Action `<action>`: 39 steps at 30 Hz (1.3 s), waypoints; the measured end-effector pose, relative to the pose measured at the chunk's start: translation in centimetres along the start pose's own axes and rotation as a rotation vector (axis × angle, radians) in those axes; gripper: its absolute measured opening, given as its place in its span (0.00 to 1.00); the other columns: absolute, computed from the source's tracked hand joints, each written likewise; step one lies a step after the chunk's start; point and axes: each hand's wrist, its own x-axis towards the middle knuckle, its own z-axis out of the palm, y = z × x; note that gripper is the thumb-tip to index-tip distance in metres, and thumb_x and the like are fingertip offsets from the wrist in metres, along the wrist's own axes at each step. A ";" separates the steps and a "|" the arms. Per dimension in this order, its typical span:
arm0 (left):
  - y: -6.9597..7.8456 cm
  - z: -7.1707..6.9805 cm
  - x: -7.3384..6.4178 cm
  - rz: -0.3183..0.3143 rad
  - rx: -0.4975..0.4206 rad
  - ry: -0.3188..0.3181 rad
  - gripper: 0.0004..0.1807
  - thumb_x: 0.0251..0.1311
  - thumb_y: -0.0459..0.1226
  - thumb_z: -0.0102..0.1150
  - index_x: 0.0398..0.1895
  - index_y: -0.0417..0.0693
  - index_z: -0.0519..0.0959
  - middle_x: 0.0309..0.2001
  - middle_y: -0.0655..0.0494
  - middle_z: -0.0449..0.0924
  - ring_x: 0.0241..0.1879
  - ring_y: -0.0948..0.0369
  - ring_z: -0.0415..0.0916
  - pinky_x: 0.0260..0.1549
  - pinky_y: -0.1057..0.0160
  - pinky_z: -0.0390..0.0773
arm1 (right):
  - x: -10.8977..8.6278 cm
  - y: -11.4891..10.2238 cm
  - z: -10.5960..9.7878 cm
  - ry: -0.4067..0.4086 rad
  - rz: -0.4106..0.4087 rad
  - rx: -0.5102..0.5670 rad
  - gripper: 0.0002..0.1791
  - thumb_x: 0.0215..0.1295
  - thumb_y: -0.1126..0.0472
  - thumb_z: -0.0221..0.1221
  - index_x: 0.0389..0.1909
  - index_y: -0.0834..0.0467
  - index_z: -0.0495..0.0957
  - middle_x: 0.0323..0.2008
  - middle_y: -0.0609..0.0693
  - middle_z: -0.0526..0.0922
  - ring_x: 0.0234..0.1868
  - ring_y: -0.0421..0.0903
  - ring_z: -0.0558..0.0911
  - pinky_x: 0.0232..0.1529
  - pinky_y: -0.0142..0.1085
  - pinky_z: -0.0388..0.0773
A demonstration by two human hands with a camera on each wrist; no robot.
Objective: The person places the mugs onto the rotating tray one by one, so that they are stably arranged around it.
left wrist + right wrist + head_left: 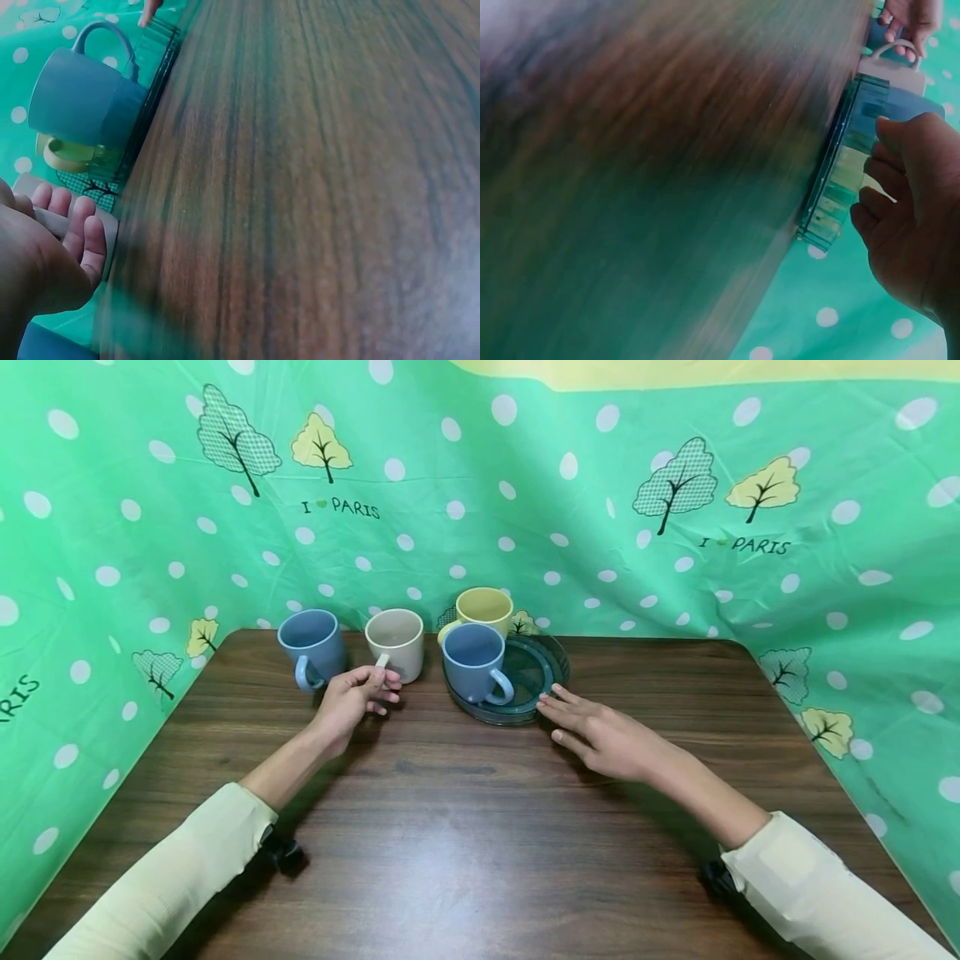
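Note:
My left hand [352,700] pinches the handle of a light grey mug [397,643], which stands upright on the table. In the left wrist view that handle [51,221] passes between the thumb and the fingers. My right hand [600,735] reaches to the near right rim of a round, dark green see-through tray [557,664], fingers extended with their tips right at the rim. On the tray stands a blue mug [472,664], its handle turned towards the right. Behind it is a yellow mug [483,605], partly hidden by the blue one.
Another blue mug [311,647] stands at the far left of the row, close beside my left hand. The brown wooden table [480,827] ends at a green dotted cloth [570,527] that hangs behind and at both sides.

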 end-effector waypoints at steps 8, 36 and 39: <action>0.3 0.3 0.1 0.004 -0.021 -0.026 0.26 0.93 0.45 0.44 0.68 0.30 0.79 0.45 0.61 0.88 0.43 0.65 0.84 0.39 0.67 0.83 | 0.4 -0.7 0.5 0.004 -0.049 -0.019 0.29 0.90 0.58 0.58 0.85 0.61 0.70 0.85 0.61 0.71 0.90 0.65 0.63 0.83 0.66 0.71; -0.6 -0.5 0.6 0.044 -0.237 -0.048 0.16 0.91 0.39 0.48 0.48 0.36 0.80 0.41 0.56 0.87 0.40 0.62 0.85 0.47 0.66 0.89 | 1.6 -1.0 0.5 0.024 -0.014 -0.015 0.33 0.90 0.52 0.57 0.88 0.58 0.66 0.88 0.58 0.65 0.92 0.60 0.59 0.86 0.64 0.67; -0.6 -0.6 0.5 0.048 -0.243 -0.045 0.15 0.91 0.39 0.48 0.46 0.39 0.80 0.40 0.55 0.87 0.40 0.62 0.86 0.47 0.66 0.89 | 1.5 0.2 0.0 0.047 0.031 0.003 0.34 0.91 0.51 0.56 0.89 0.58 0.63 0.89 0.58 0.64 0.92 0.61 0.57 0.88 0.66 0.63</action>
